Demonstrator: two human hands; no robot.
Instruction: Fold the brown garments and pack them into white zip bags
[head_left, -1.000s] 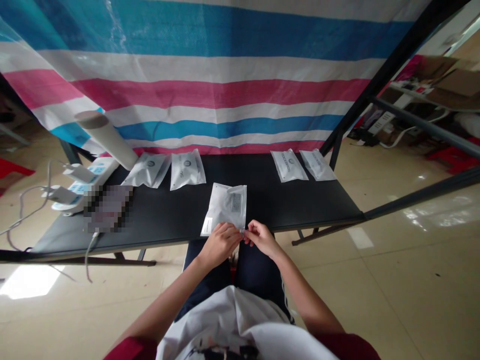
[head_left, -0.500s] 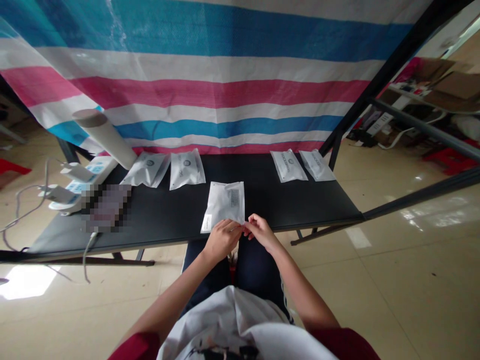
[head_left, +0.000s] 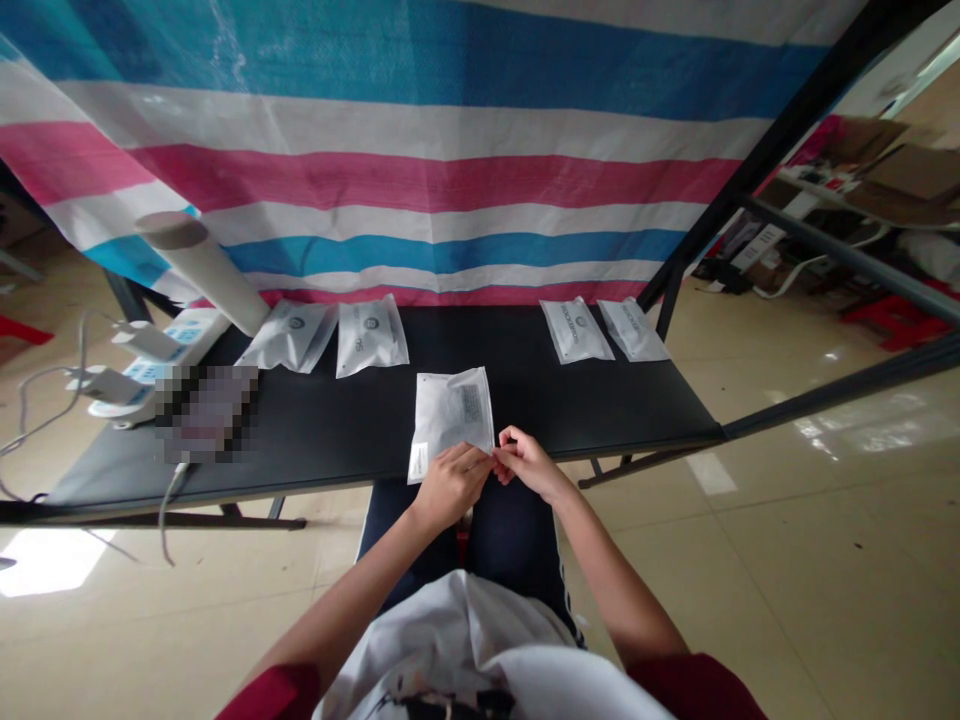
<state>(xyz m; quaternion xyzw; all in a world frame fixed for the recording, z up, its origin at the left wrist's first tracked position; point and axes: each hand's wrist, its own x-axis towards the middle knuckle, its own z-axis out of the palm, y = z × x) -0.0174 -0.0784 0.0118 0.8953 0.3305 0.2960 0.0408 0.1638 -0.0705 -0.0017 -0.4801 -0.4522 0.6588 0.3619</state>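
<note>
A white zip pouch [head_left: 448, 408] with grey print and a small label lies at the front edge of the black table [head_left: 330, 425], its near end slightly past the edge. My left hand [head_left: 454, 482] is closed on the pouch's near right corner. Beside it, my right hand [head_left: 525, 463] pinches at the same corner, thumb and forefinger together, the fingertips of both hands almost touching. What exactly lies between the right fingertips is too small to make out.
White pouches [head_left: 371, 338] with printed logos lie along the back, two left and two right. At the left are a white bottle [head_left: 206, 275], a power strip [head_left: 169, 365] with plugs, and a blurred-out phone [head_left: 210, 412] on a cable. Striped sheeting [head_left: 450, 180] hangs behind.
The pouch has turned slightly and shifted a little toward me, its near left corner now lower. Both hands stay at its near right corner.
</note>
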